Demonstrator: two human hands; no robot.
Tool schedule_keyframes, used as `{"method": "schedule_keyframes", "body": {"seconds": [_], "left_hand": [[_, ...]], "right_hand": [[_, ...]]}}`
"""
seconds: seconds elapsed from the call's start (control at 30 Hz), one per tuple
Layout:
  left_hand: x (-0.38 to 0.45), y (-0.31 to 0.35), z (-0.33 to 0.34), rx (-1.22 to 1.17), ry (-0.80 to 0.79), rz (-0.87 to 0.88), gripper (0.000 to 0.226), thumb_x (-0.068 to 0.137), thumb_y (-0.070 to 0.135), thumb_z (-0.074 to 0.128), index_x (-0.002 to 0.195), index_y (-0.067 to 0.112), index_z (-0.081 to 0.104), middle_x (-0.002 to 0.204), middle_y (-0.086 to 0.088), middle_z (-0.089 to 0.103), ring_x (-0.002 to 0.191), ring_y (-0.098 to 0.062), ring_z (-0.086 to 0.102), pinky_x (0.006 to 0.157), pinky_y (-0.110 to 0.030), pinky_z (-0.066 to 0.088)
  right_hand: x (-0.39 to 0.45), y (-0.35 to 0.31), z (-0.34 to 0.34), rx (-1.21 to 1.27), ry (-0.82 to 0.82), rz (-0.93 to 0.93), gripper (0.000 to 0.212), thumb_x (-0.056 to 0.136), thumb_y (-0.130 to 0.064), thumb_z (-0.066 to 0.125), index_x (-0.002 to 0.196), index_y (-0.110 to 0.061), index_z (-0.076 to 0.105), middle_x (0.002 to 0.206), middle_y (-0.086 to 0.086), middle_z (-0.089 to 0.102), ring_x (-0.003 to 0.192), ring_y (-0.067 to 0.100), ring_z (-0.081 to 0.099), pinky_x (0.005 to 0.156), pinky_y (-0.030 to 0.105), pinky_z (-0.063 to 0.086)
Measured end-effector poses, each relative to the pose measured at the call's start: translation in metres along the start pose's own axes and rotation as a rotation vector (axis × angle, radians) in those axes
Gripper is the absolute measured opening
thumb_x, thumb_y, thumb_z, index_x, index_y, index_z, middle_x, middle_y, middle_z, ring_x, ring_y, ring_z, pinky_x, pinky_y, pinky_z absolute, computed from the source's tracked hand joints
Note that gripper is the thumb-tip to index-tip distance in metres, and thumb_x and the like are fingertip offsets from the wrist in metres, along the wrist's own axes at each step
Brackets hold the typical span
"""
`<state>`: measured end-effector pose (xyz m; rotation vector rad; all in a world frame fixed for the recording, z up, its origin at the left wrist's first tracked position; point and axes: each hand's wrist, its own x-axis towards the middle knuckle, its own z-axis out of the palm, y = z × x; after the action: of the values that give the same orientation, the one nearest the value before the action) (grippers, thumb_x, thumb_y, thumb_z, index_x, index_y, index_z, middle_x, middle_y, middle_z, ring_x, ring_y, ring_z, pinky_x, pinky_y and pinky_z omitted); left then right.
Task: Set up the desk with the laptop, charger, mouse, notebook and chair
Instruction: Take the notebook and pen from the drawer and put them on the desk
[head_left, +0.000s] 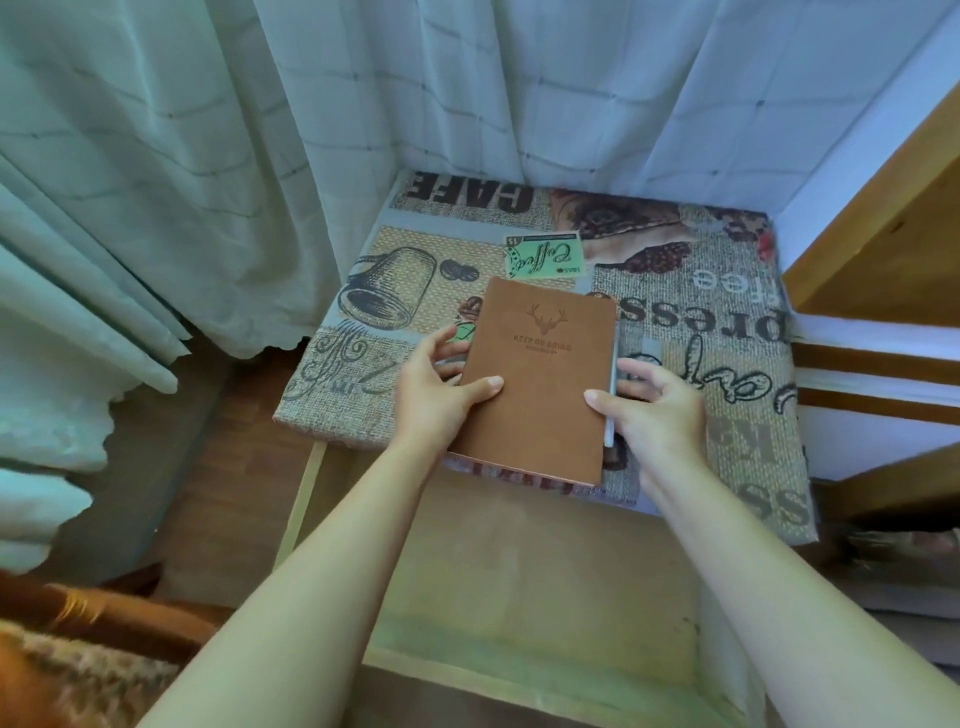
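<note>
In the head view, the brown notebook (540, 374) is gripped at its left edge by the left hand (436, 395) and at its right edge, with a pen (612, 389), by the right hand (657, 402), thumbs on the cover. It lies on a coffee-print cloth (727, 322); curtains (208, 156) hang beyond it, and a wooden frame (883, 249) is seen to its right.

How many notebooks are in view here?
1. The notebook is above the printed cloth, gripped by the left hand and right hand, a pen along its right edge.
</note>
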<state>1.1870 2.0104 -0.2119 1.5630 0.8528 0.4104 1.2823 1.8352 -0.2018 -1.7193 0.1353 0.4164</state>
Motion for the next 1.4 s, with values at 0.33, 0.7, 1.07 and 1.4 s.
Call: {"method": "schedule_keyframes", "body": {"seconds": [0.33, 0.7, 1.07, 1.4], "left_hand": [[-0.005, -0.015, 0.0, 0.292, 0.01, 0.196, 0.057, 0.078, 0.031, 0.076, 0.13, 0.029, 0.053, 0.124, 0.013, 0.057, 0.117, -0.009, 0.051, 0.098, -0.035, 0.047], [-0.054, -0.046, -0.012, 0.828, -0.052, 0.495, 0.058, 0.1, 0.044, 0.032, 0.15, 0.017, 0.025, 0.158, 0.0, 0.021, 0.146, -0.012, 0.015, 0.117, -0.027, 0.011], [-0.147, -0.134, -0.091, 1.186, -0.205, 0.437, 0.069, 0.094, 0.06, 0.026, 0.152, 0.023, 0.017, 0.16, 0.009, 0.012, 0.147, -0.006, 0.007, 0.117, -0.042, 0.015], [-0.146, -0.133, -0.094, 1.282, -0.36, 0.718, 0.115, 0.065, 0.091, 0.04, 0.149, 0.014, 0.029, 0.157, 0.002, 0.023, 0.145, -0.011, 0.019, 0.116, -0.054, 0.017]], "right_hand": [[-0.003, 0.013, 0.0, -0.496, 0.076, -0.382, 0.04, 0.075, -0.034, 0.075, 0.11, -0.019, 0.067, 0.105, -0.001, 0.062, 0.088, 0.015, 0.058, 0.078, 0.027, 0.046], [-0.048, 0.043, 0.03, -1.216, -0.236, -0.946, 0.053, 0.096, -0.042, 0.029, 0.14, -0.014, 0.041, 0.149, 0.012, 0.036, 0.136, 0.031, 0.033, 0.112, 0.053, 0.025], [-0.047, 0.057, 0.032, -1.394, -0.223, -1.014, 0.06, 0.098, -0.047, 0.022, 0.143, -0.009, 0.031, 0.151, 0.018, 0.031, 0.136, 0.037, 0.032, 0.108, 0.055, 0.026], [-0.05, 0.057, 0.034, -1.4, -0.198, -0.994, 0.063, 0.097, -0.051, 0.018, 0.144, -0.011, 0.03, 0.151, 0.017, 0.03, 0.138, 0.036, 0.03, 0.11, 0.054, 0.024]]}}
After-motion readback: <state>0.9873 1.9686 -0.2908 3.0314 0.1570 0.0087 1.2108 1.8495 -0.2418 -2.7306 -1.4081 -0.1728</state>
